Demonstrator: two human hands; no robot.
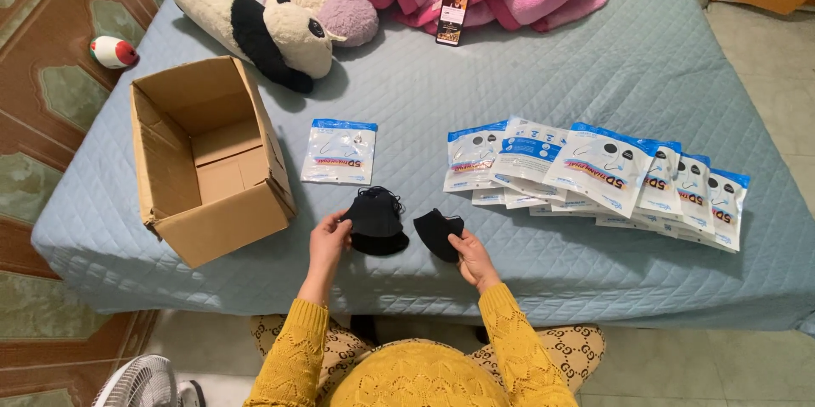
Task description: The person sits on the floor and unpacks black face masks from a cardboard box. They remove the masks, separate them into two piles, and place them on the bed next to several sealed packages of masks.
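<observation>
- left hand (pixel 327 235) pinching edge of mask stack (pixel 375 218): black, folded, loops bunched on top
- right hand (pixel 472 256) gripping single mask (pixel 438 231): black, folded flat

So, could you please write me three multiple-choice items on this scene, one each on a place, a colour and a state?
1. Where does the cardboard box stand?
A. left of the single mask packet
B. on the floor
C. beside the phone

2. What colour is the stack of face masks under the left hand?
A. white
B. black
C. pink

3. The box is
A. taped shut
B. crushed flat
C. open and empty

Answers: 1 A, it stands on the bed's left part; 2 B, like the mask in the right hand; 3 C, its bare bottom shows.
</observation>
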